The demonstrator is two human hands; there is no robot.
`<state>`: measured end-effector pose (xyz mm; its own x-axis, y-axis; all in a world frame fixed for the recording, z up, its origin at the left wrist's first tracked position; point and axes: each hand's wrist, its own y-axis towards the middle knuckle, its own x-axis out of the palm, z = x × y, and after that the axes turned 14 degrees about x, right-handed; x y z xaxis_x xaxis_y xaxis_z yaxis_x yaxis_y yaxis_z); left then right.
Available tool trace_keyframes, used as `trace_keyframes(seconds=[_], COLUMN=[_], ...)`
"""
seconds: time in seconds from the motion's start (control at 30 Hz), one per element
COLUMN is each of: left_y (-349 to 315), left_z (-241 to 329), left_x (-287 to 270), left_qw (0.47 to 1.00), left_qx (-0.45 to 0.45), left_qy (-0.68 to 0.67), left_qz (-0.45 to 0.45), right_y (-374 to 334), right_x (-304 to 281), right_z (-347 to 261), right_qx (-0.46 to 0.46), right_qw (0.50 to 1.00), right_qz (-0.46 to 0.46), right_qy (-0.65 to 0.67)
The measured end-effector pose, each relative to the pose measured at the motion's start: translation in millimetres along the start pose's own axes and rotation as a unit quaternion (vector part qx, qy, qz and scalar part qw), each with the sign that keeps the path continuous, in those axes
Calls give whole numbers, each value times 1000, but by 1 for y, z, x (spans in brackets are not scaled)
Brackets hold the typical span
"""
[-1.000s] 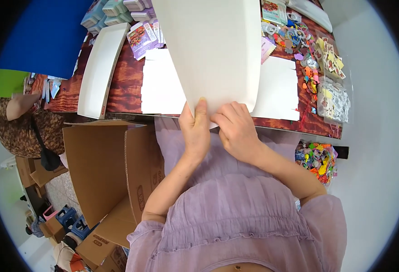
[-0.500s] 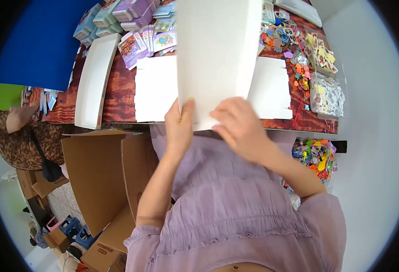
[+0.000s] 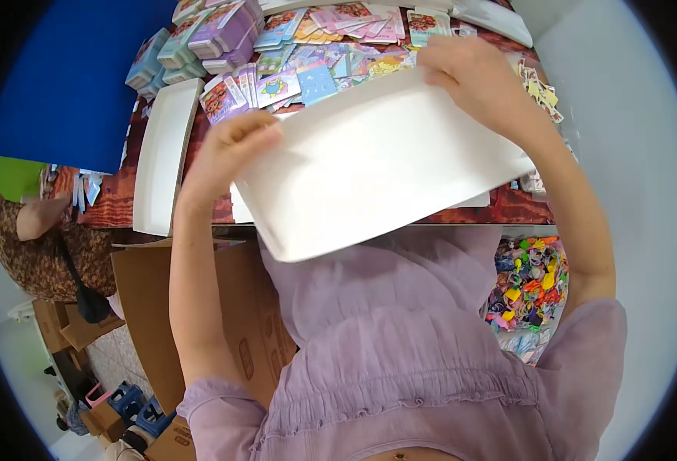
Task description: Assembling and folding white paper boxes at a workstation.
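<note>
A shallow white cardboard tray [image 3: 369,169] is held up over the near edge of the table, tilted, its right end higher in the picture. My left hand [image 3: 235,150] is closed on its left end, near the far corner. At the far right corner, my right hand [image 3: 473,81] is wrapped over the rim. Both hands are slightly blurred. Underneath, mostly covered, lies flat white card [image 3: 242,209]. A second white tray [image 3: 162,157] rests on the table to the left.
Bundled card packs [image 3: 227,31] and loose printed cards [image 3: 338,61] spread across the back. A blue panel [image 3: 54,77] stands left. An open brown carton [image 3: 146,323] is below the table edge. A bag of colourful trinkets [image 3: 530,284] sits lower right; another person [image 3: 39,246] is at left.
The tray has turned from upright lengthwise to nearly crosswise and come lower. My left hand has moved left to its end; my right hand has moved up and right to the far corner.
</note>
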<state>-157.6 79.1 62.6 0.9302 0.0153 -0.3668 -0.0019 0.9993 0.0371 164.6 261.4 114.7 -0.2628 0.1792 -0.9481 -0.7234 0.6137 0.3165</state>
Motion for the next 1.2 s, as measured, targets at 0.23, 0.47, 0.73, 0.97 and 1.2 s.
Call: trace_keyframes(seconds=[0.23, 0.47, 0.73, 0.97, 1.2], left_y=[-35, -80, -45, 24, 52], left_z=[-30, -21, -31, -42, -22], left_x=[70, 159, 158, 146, 151], left_qw=[911, 934, 924, 926, 904], left_qx=[150, 267, 241, 51, 80], left_qy=[245, 239, 296, -264, -343], left_qz=[296, -3, 21, 265, 240], right_y=[-43, -59, -65, -60, -44], right_x=[102, 76, 83, 70, 53], right_z=[68, 28, 47, 36, 56], right_qx=[243, 413, 407, 383, 343], right_qw=[898, 748, 707, 650, 659], right_qz=[-115, -168, -211, -258, -229], right_qy=[347, 491, 538, 604, 629])
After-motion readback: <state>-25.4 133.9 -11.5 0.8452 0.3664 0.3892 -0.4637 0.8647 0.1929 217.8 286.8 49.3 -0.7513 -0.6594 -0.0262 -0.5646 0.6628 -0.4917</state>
